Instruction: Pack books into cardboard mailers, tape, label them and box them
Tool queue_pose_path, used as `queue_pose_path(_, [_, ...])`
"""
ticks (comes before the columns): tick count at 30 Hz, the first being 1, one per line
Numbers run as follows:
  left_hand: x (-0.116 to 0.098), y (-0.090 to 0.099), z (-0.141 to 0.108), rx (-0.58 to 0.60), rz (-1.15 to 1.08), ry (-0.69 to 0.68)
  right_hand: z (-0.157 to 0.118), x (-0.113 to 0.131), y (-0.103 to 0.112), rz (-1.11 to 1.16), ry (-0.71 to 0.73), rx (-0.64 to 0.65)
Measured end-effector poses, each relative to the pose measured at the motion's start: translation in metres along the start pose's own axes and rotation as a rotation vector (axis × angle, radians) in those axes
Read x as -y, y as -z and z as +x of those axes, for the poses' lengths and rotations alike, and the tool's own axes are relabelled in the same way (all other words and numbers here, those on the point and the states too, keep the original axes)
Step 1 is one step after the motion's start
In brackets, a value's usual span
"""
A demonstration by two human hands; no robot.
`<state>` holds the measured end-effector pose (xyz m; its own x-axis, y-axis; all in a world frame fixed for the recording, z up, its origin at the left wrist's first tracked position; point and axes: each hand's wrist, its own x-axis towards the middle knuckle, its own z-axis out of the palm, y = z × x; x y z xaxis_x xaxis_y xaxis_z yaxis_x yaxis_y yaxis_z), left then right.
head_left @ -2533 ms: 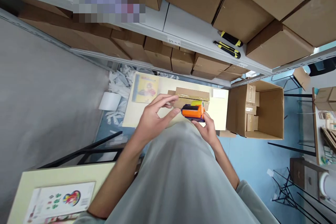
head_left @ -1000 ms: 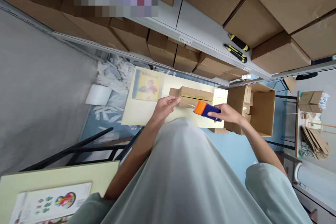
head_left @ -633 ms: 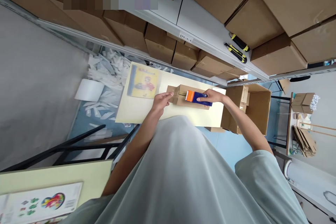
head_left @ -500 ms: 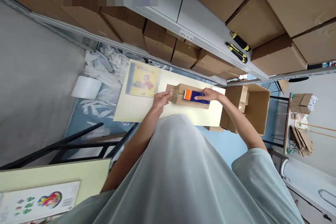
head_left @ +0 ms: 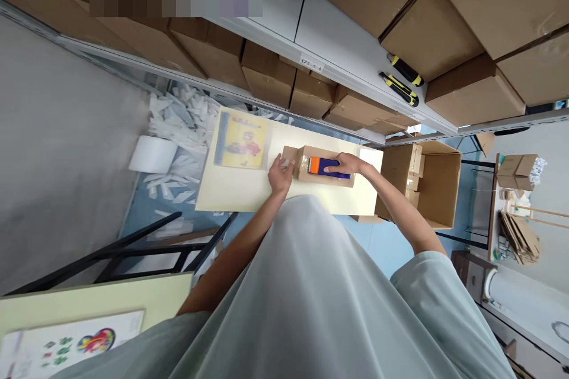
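A small cardboard box (head_left: 326, 182) lies on the pale yellow table (head_left: 240, 192), a brown flap sticking out at its left end. My right hand (head_left: 349, 164) is wrapped round a dark blue and orange tape dispenser (head_left: 335, 170), which rests on top of the box. At the left end of the box, beside the flap, is my left hand (head_left: 281, 175). Its fingers are curled close together, and what they hold, if anything, is too small to name. Shiny tape shows on the box just left of the dispenser.
A yellow picture package (head_left: 242, 141) lies at the table's left. An open carton (head_left: 438, 189) stands right of the table. Boxes fill the shelf (head_left: 347, 26) ahead, where two yellow-black cutters (head_left: 402, 86) lie. A white roll (head_left: 152, 154) is on the floor.
My left hand has turned more upright and shifted slightly right at the flap. The dispenser has moved slightly left along the box with my right hand. The view has shifted a little.
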<state>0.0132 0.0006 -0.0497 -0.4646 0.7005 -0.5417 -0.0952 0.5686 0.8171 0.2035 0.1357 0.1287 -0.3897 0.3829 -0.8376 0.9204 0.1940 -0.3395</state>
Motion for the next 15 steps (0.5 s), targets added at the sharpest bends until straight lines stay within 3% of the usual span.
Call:
queue_pose_path(4, [-0.018, -0.011, -0.019, 0.054, 0.210, -0.194, 0.002, -0.002, 0.000, -0.039, 0.031, -0.006])
queue_pose_path(9, [-0.036, -0.027, -0.030, -0.002, 0.442, -0.224, 0.006, 0.003, 0.000, -0.115, -0.012, -0.002])
queue_pose_path(15, [-0.034, -0.031, -0.033, -0.024, 0.485, -0.235, 0.006, 0.006, 0.002, -0.100, -0.035, -0.006])
